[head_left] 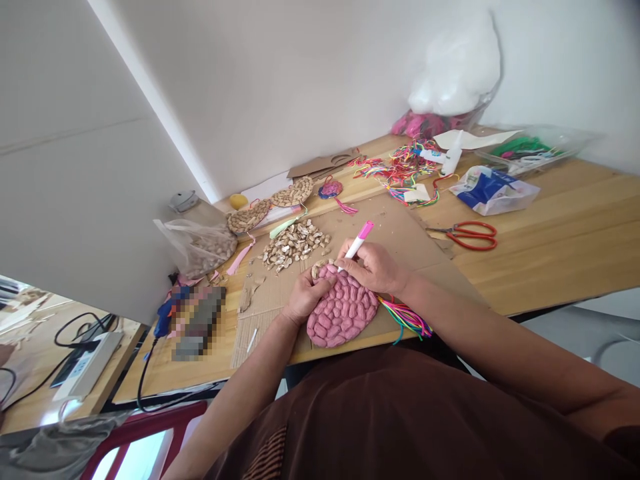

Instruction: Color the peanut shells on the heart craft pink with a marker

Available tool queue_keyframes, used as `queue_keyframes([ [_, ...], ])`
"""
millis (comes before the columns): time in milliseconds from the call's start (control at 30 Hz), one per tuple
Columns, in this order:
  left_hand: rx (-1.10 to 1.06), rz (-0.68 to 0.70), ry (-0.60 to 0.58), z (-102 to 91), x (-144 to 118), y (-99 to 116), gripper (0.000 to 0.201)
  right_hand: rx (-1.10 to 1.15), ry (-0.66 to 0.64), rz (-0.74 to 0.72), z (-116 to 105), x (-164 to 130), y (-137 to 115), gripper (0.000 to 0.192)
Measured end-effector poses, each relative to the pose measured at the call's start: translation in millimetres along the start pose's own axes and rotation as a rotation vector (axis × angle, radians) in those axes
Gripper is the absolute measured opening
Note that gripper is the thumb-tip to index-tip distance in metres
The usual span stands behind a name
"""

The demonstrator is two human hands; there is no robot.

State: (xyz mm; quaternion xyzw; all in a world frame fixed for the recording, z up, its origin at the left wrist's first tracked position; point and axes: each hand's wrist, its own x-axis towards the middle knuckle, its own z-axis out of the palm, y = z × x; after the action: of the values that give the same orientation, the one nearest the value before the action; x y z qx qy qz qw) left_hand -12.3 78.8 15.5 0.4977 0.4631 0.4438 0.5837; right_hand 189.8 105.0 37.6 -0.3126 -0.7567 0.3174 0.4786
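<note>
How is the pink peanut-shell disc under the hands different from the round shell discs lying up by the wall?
The pink shell disc is coloured pink nearly all over; the two plain shell discs are bare tan. The pink disc is held by the left hand while the right hand puts a pink marker to it; the plain discs lie untouched. Both kinds are round mats of peanut shells.
</note>
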Motion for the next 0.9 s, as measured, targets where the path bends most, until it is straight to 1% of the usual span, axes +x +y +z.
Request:
queue_keyframes([
  [100,0.019,0.009,-0.013,-0.9,0.2,-0.4,0.038,0.0,0.024,-0.028,0.0,0.2,-0.4,0.018],
  [267,0.031,0.036,-0.023,-2.3,2.2,-2.0,0.036,-0.021,-0.028,-0.044,2.3,-1.3,0.6,0.016],
  [400,0.026,0.039,-0.028,-2.4,2.3,-2.9,0.036,-0.038,0.008,-0.073,2.7,-1.8,1.6,0.018],
  [500,0.005,0.021,-0.045,-2.4,1.4,-3.9,0.035,-0.036,0.032,-0.054,2.2,-1.1,2.0,0.019],
  [667,0.008,0.021,-0.024,-2.9,1.2,-4.3,0.034,-0.038,0.007,-0.046,3.2,-0.4,2.7,0.018],
  [800,0.019,0.017,-0.036,-3.3,0.8,-4.0,0.034,-0.045,0.054,-0.052,2.1,-0.4,2.2,0.02],
  [900,0.013,0.011,-0.04,-3.6,0.9,-4.9,0.034,-0.032,0.028,-0.042,1.3,-0.7,1.4,0.02],
])
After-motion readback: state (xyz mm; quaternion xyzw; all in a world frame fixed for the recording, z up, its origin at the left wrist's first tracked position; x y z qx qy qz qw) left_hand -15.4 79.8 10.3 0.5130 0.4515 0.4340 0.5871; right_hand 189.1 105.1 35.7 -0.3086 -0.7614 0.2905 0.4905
